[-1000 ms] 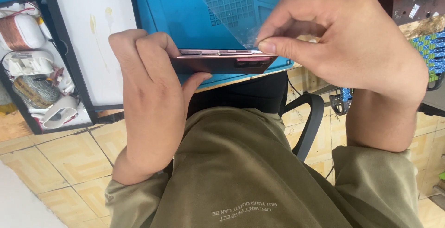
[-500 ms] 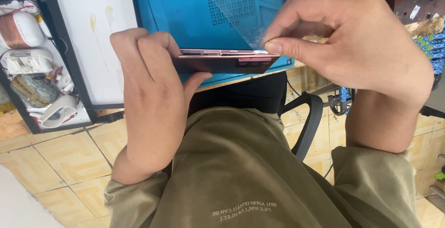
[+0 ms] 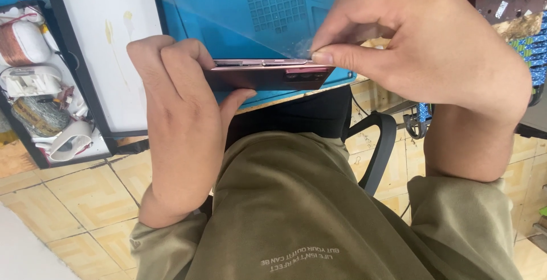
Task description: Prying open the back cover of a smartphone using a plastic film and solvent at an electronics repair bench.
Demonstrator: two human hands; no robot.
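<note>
Presently: my left hand [image 3: 182, 126] grips slim maroon phone [image 3: 268, 76] edge-on above blue worktop mat [image 3: 228, 18]; right hand [image 3: 421, 46] pinches clear film [image 3: 239, 12], corner lifted, most seemingly unpeeled.

Olive sweatshirt [image 3: 319, 200], pushed-up sleeves [image 3: 456, 223]

Clear film [image 3: 250, 23] peeling off dark-red phone [image 3: 268, 76] at centre; small white sticker [image 3: 499, 9] on dark surface, top right.
</note>
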